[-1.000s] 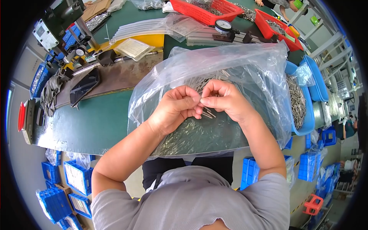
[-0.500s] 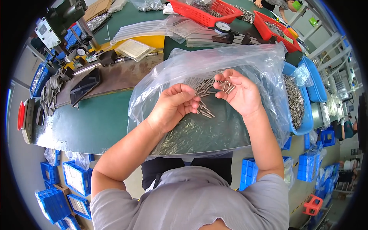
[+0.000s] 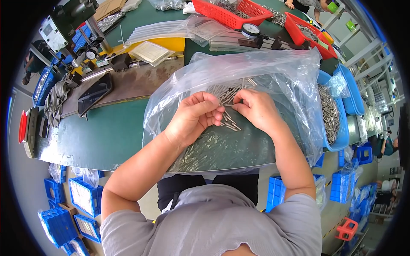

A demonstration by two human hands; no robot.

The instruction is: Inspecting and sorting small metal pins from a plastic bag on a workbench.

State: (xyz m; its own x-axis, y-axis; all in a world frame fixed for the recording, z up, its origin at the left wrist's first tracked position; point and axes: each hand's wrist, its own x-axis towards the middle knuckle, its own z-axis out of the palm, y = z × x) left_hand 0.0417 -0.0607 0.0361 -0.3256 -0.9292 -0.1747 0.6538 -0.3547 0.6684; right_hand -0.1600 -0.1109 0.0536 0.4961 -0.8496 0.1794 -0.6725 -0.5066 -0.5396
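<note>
A loose heap of slim metal pins (image 3: 225,92) lies on a clear plastic bag (image 3: 171,91) spread over the green table. My left hand (image 3: 194,115) is closed, palm side up, its fingers curled at the left of the heap; what they hold is hidden. Beside its fingertips several pins fan out, and whether they touch the hand I cannot tell. Palm down, my right hand (image 3: 258,110) pinches at the right edge of the heap, with a pin at its thumb and forefinger. Its palm is hidden.
At the right stands a blue basket (image 3: 339,138) of metal pins. Red baskets (image 3: 256,21) with metal parts and a dial gauge (image 3: 250,30) are at the back. A phone (image 3: 95,94) lies on a brown plate at left, near a gauge stand (image 3: 96,32).
My right hand has turned from palm up, with pins at its fingers, to palm down, and moved left toward my left hand. My left hand has barely moved.
</note>
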